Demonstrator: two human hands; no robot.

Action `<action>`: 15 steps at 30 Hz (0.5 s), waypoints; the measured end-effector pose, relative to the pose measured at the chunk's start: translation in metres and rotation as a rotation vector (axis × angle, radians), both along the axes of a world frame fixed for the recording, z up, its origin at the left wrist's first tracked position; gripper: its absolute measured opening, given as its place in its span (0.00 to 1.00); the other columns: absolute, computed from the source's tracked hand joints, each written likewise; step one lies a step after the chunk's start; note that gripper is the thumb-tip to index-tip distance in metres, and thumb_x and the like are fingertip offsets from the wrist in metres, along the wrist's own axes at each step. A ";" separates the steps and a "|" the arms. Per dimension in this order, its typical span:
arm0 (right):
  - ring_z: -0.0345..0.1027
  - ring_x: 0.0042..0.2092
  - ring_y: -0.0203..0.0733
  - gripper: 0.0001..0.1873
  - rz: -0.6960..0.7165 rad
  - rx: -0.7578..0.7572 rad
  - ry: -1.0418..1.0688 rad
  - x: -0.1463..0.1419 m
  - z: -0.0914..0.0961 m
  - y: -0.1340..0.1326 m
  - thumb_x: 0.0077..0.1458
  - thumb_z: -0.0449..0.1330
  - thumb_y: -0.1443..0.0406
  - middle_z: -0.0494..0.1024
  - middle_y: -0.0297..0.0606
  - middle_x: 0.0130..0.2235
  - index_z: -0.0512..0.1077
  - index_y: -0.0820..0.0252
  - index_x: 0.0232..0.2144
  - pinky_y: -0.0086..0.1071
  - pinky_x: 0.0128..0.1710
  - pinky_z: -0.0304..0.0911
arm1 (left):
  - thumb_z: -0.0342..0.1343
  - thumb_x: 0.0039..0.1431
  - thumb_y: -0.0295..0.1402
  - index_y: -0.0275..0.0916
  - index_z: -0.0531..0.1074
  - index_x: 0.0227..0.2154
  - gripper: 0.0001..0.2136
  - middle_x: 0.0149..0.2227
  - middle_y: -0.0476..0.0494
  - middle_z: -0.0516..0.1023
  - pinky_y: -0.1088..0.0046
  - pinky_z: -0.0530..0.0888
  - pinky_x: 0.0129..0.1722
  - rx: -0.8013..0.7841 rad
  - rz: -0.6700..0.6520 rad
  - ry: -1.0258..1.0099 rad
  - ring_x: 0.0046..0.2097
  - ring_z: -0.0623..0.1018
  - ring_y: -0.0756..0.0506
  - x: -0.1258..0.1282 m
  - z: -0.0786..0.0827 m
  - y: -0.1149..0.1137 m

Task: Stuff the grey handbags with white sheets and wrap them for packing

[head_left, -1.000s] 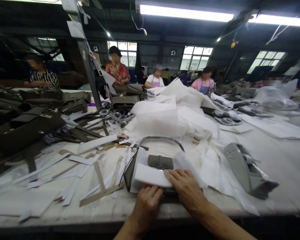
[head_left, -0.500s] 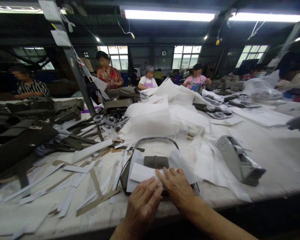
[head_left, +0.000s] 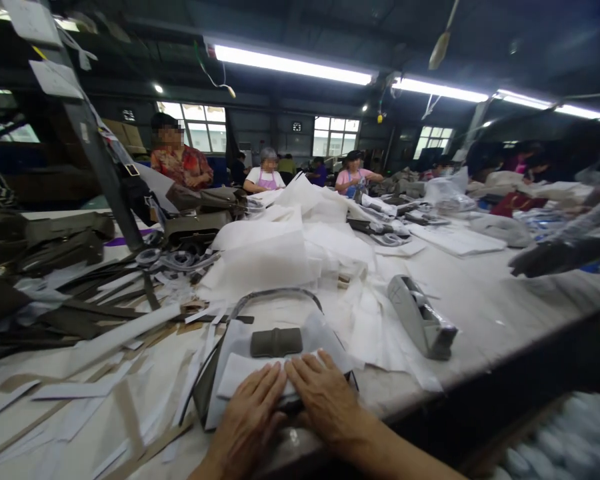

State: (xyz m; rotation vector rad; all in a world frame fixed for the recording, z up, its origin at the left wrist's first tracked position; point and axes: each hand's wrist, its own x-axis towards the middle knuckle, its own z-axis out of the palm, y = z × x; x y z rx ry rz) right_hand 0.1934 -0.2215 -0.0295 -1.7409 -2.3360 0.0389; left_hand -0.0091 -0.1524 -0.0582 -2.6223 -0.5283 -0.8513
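A dark olive handbag [head_left: 207, 390] lies at the table's front edge, its plastic-wrapped handle [head_left: 275, 293] arching away from me. Thin white sheets cover much of its body, and an olive strap piece [head_left: 276, 342] shows above the folded white foam sheet [head_left: 235, 375]. My left hand [head_left: 250, 413] rests over the near side of that foam, fingers on top and thumb tucked toward the near edge. Beside it, my right hand [head_left: 323, 397] grips the same edge in a like way. What lies beneath both palms is hidden.
A grey tape dispenser [head_left: 420, 317] stands to the right. Loose white sheets [head_left: 270, 250] are heaped behind the bag. Strips of paper and olive material [head_left: 130, 413] litter the left side. A metal post [head_left: 97, 153] rises at left; co-workers [head_left: 180, 160] stand across the table.
The view has swung right, so things sit farther left. My hands have drawn closer together along the foam's near edge, and their thumbs now show beneath the fingers.
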 end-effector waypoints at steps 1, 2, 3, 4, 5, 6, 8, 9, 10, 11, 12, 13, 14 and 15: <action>0.65 0.55 0.57 0.40 -0.006 0.022 0.008 -0.001 -0.004 0.002 0.48 0.69 0.52 0.73 0.50 0.55 0.63 0.62 0.59 0.54 0.61 0.53 | 0.45 0.69 0.34 0.38 0.66 0.58 0.18 0.56 0.42 0.75 0.68 0.76 0.51 0.015 -0.009 0.009 0.53 0.77 0.44 0.001 0.000 0.002; 0.66 0.54 0.57 0.39 -0.002 0.047 0.025 -0.001 -0.007 0.004 0.48 0.69 0.51 0.74 0.50 0.54 0.64 0.63 0.57 0.54 0.61 0.53 | 0.44 0.69 0.35 0.38 0.67 0.57 0.18 0.54 0.42 0.76 0.69 0.77 0.49 0.031 -0.020 0.008 0.52 0.78 0.44 0.003 0.000 0.003; 0.65 0.54 0.57 0.39 0.011 0.076 0.048 -0.001 -0.009 0.005 0.49 0.68 0.50 0.74 0.50 0.54 0.64 0.63 0.57 0.54 0.61 0.52 | 0.43 0.69 0.35 0.38 0.68 0.56 0.17 0.53 0.42 0.78 0.69 0.77 0.48 0.048 -0.030 0.000 0.50 0.78 0.44 0.004 0.000 0.005; 0.64 0.55 0.56 0.39 0.026 0.107 0.071 0.000 -0.009 0.004 0.50 0.67 0.49 0.73 0.50 0.55 0.64 0.63 0.57 0.53 0.62 0.51 | 0.42 0.70 0.36 0.38 0.69 0.55 0.17 0.52 0.42 0.78 0.69 0.77 0.46 0.060 -0.035 -0.010 0.48 0.79 0.44 0.006 0.000 0.006; 0.63 0.56 0.55 0.38 0.044 0.138 0.090 0.002 -0.009 0.001 0.51 0.65 0.49 0.73 0.50 0.56 0.63 0.63 0.58 0.52 0.63 0.50 | 0.42 0.70 0.37 0.38 0.70 0.54 0.17 0.51 0.42 0.79 0.69 0.76 0.46 0.072 -0.039 -0.019 0.48 0.79 0.44 0.007 0.001 0.008; 0.62 0.58 0.53 0.36 0.068 0.167 0.107 0.005 -0.007 -0.003 0.54 0.64 0.50 0.72 0.48 0.57 0.62 0.62 0.58 0.50 0.64 0.47 | 0.42 0.70 0.38 0.38 0.71 0.52 0.17 0.50 0.42 0.79 0.69 0.76 0.45 0.084 -0.047 -0.028 0.47 0.79 0.44 0.008 0.001 0.010; 0.61 0.59 0.48 0.27 0.104 0.243 0.151 0.016 -0.001 -0.018 0.59 0.60 0.55 0.73 0.41 0.56 0.63 0.58 0.57 0.48 0.66 0.43 | 0.43 0.69 0.40 0.39 0.72 0.50 0.17 0.48 0.42 0.80 0.68 0.74 0.46 0.105 -0.071 -0.041 0.47 0.79 0.43 0.010 0.003 0.013; 0.62 0.59 0.46 0.21 0.104 0.291 0.177 0.025 0.002 -0.028 0.61 0.57 0.58 0.75 0.38 0.55 0.66 0.55 0.55 0.47 0.67 0.42 | 0.43 0.69 0.41 0.40 0.72 0.50 0.17 0.48 0.43 0.80 0.67 0.74 0.46 0.115 -0.090 -0.044 0.47 0.79 0.43 0.011 0.004 0.015; 0.64 0.57 0.44 0.16 0.073 0.337 0.204 0.037 0.005 -0.041 0.63 0.55 0.61 0.77 0.36 0.52 0.68 0.53 0.52 0.47 0.66 0.44 | 0.44 0.69 0.41 0.41 0.72 0.50 0.17 0.48 0.44 0.80 0.66 0.73 0.48 0.119 -0.109 -0.042 0.47 0.79 0.43 0.011 0.004 0.017; 0.67 0.54 0.43 0.13 0.002 0.379 0.232 0.052 0.006 -0.057 0.63 0.53 0.63 0.79 0.35 0.48 0.71 0.53 0.49 0.46 0.64 0.48 | 0.44 0.68 0.42 0.41 0.72 0.50 0.17 0.48 0.44 0.80 0.65 0.72 0.49 0.117 -0.123 -0.039 0.48 0.79 0.42 0.011 0.003 0.018; 0.70 0.51 0.43 0.12 -0.113 0.408 0.256 0.072 0.006 -0.075 0.63 0.52 0.65 0.80 0.36 0.45 0.73 0.53 0.45 0.45 0.62 0.52 | 0.44 0.68 0.42 0.41 0.71 0.50 0.17 0.48 0.44 0.80 0.64 0.71 0.51 0.110 -0.131 -0.038 0.49 0.78 0.42 0.011 0.001 0.020; 0.71 0.47 0.43 0.12 -0.267 0.411 0.278 0.094 0.005 -0.096 0.63 0.52 0.65 0.81 0.37 0.41 0.74 0.53 0.41 0.44 0.57 0.58 | 0.44 0.68 0.42 0.42 0.71 0.51 0.17 0.49 0.44 0.80 0.63 0.70 0.52 0.096 -0.135 -0.039 0.49 0.78 0.41 0.010 -0.002 0.022; 0.72 0.45 0.45 0.12 -0.473 0.415 0.305 0.119 0.002 -0.119 0.63 0.51 0.64 0.81 0.39 0.39 0.75 0.54 0.38 0.43 0.53 0.62 | 0.44 0.68 0.42 0.42 0.70 0.52 0.17 0.50 0.43 0.79 0.63 0.69 0.53 0.079 -0.138 -0.047 0.50 0.78 0.41 0.010 -0.006 0.024; 0.72 0.44 0.47 0.13 -0.720 0.409 0.333 0.145 -0.002 -0.143 0.63 0.51 0.60 0.80 0.41 0.39 0.76 0.54 0.38 0.43 0.51 0.64 | 0.44 0.68 0.42 0.42 0.70 0.53 0.18 0.50 0.43 0.79 0.62 0.69 0.53 0.059 -0.137 -0.056 0.50 0.78 0.41 0.009 -0.011 0.026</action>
